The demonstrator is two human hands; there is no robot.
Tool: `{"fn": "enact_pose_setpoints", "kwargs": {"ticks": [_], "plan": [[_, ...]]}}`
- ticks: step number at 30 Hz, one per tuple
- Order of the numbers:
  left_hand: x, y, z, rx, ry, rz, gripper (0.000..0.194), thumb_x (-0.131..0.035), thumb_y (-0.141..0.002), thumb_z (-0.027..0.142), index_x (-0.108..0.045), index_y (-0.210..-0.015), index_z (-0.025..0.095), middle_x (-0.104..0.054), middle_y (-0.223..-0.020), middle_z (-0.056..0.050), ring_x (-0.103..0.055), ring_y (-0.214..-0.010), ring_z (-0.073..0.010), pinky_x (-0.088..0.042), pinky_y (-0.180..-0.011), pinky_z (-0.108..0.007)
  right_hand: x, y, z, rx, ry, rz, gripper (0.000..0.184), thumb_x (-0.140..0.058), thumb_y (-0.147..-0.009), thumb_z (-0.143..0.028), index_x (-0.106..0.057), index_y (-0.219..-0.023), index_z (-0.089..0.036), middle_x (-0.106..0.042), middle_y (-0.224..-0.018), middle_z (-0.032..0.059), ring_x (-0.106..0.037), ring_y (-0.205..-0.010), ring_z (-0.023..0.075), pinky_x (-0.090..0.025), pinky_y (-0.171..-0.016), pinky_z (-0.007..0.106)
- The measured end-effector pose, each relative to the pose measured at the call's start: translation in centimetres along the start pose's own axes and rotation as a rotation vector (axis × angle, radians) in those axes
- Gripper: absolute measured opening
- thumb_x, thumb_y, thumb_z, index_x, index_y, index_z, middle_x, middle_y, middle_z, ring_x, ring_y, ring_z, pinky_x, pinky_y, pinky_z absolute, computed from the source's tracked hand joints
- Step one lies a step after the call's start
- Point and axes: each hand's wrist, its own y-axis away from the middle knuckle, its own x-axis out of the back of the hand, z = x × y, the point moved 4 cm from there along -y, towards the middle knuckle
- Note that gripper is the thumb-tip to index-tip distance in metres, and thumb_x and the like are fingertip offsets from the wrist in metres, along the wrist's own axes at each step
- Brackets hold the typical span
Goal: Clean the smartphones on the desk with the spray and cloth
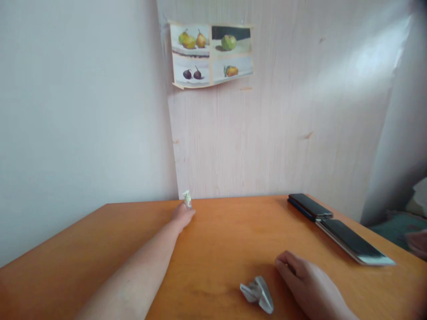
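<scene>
At the far edge of the wooden table [213, 249], my left hand [183, 216] is closed around a small clear pump bottle [187, 202] with a pale pump head. The bottle stands upright, and its lower part is hidden behind my fingers. My right hand [305, 280] rests on the table near the front, its fingers curled in with nothing seen in them. Just left of it lies a crumpled piece of grey-white tissue or wrapper [258, 293], apart from the hand.
Along the right side of the table lie a dark phone [310, 205] on a blue item and another dark phone [353, 240] on a pale flat item. A sheet of fruit pictures [211, 55] hangs on the wall. Part of a person's hand [418, 242] shows at the right edge.
</scene>
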Motion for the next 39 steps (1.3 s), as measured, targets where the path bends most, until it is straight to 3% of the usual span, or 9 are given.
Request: {"fn": "enact_pose_setpoints", "kwargs": {"ticks": [15,21,23,27,31,35,39], "plan": [[-2.3,-5.7,0.3,0.052,-0.077,0.050,0.040,-0.066,-0.076,0.052,-0.058,-0.094,0.017,-0.069,-0.095,-0.012,-0.065,-0.085,-0.0238,-0.042,-0.066,-0.029,-0.4,0.0,0.4,-0.035,-0.019,-0.058,0.029,-0.046,-0.087,-0.049,-0.060,-0.073,-0.028,-0.068,-0.070,0.0012,-0.062,-0.067,0.0202,-0.037,-0.060,0.028],[-1.4,-5.2,0.3,0.082,-0.060,0.140,0.073,-0.074,-0.064,0.059,-0.050,-0.116,0.014,-0.067,-0.109,-0.016,-0.066,-0.094,-0.0277,-0.045,-0.067,-0.030,0.4,0.5,-0.8,-0.009,0.035,-0.037,0.029,-0.041,-0.092,-0.042,-0.060,-0.077,-0.027,-0.069,-0.073,0.0008,-0.062,-0.068,0.0184,-0.036,-0.062,0.027],[-0.8,-4.3,0.4,0.092,-0.043,0.170,0.081,-0.073,-0.065,0.059,-0.045,-0.123,0.011,-0.066,-0.111,-0.018,-0.066,-0.094,-0.0280,-0.046,-0.067,-0.031,0.8,0.6,-1.3,-0.010,0.036,-0.004,0.028,-0.041,-0.092,-0.040,-0.060,-0.077,-0.026,-0.069,-0.072,0.0004,-0.062,-0.069,0.0177,-0.035,-0.061,0.027],[0.7,-2.3,0.2,0.093,-0.015,0.197,0.076,-0.070,-0.065,0.059,-0.050,-0.119,0.009,-0.066,-0.108,-0.018,-0.066,-0.092,-0.0307,-0.046,-0.065,-0.033,1.1,0.7,-1.9,-0.020,0.045,0.037,0.025,-0.044,-0.090,-0.035,-0.061,-0.076,-0.025,-0.069,-0.072,0.0003,-0.062,-0.069,0.0163,-0.031,-0.059,0.025],[1.6,0.1,-0.2,0.091,0.011,0.200,0.058,-0.066,-0.068,0.054,-0.057,-0.107,0.012,-0.068,-0.103,-0.016,-0.066,-0.090,-0.0314,-0.047,-0.067,-0.035,1.1,0.5,-2.0,-0.023,0.069,0.061,0.023,-0.045,-0.089,-0.032,-0.064,-0.078,-0.025,-0.070,-0.074,0.0008,-0.062,-0.071,0.0156,-0.030,-0.059,0.025],[0.8,5.4,2.3,-0.014,0.134,0.014,0.048,-0.062,-0.072,0.054,-0.058,-0.099,0.014,-0.068,-0.099,-0.011,-0.066,-0.092,-0.0265,-0.049,-0.080,-0.036,1.1,0.3,-2.1,-0.031,0.087,0.071,0.024,-0.045,-0.089,-0.034,-0.066,-0.082,-0.025,-0.072,-0.079,0.0016,-0.064,-0.076,0.0167,-0.029,-0.059,0.025],[-0.1,14.8,7.9,-0.181,0.340,-0.271,0.049,-0.057,-0.077,0.061,-0.060,-0.098,0.017,-0.070,-0.096,-0.008,-0.065,-0.093,-0.0244,-0.050,-0.088,-0.038,1.2,0.2,-2.3,-0.049,0.095,0.072,0.025,-0.045,-0.088,-0.034,-0.067,-0.083,-0.025,-0.072,-0.081,0.0028,-0.064,-0.077,0.0176,-0.029,-0.057,0.025]]}}
